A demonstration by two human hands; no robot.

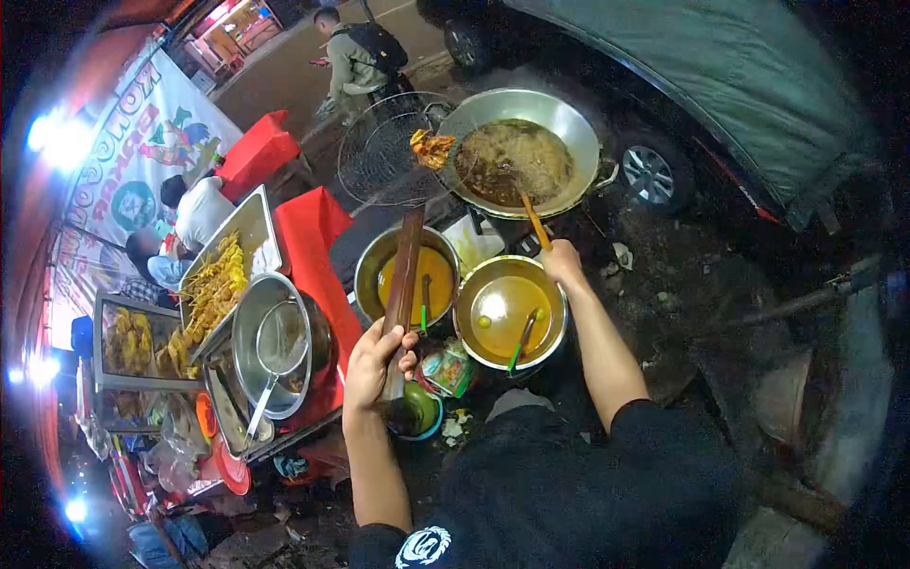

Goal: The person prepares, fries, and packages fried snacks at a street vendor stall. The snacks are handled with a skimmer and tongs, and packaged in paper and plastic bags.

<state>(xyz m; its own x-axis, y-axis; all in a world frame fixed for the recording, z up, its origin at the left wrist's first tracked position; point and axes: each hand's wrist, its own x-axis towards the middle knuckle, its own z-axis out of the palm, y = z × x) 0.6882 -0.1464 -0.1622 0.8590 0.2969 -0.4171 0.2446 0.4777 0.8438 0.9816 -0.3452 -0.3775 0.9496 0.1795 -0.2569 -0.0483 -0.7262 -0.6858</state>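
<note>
My left hand (373, 368) is closed round the dark wooden handle of a wide wire skimmer (377, 156). Fried food (432, 149) in a golden-brown clump rests at the skimmer's right side, by the rim of a big wok (580, 128). Bubbling brown oil (521, 156) fills the wok's bottom. A wooden-handled tool (536, 223) is gripped in my right hand (563, 264), its far end hidden in the oil. Below stand two metal pots of yellow-orange liquid, a left pot (363, 275) and a right pot (556, 332), each with a green-handled ladle.
To the left, a red-covered table (318, 228) bears a tray of skewered yellow food (216, 289) and a steel bowl (248, 318) with a strainer. Beyond it is a glass case (142, 346). A person with a backpack (379, 45) sits ahead; a covered vehicle (739, 85) stands right.
</note>
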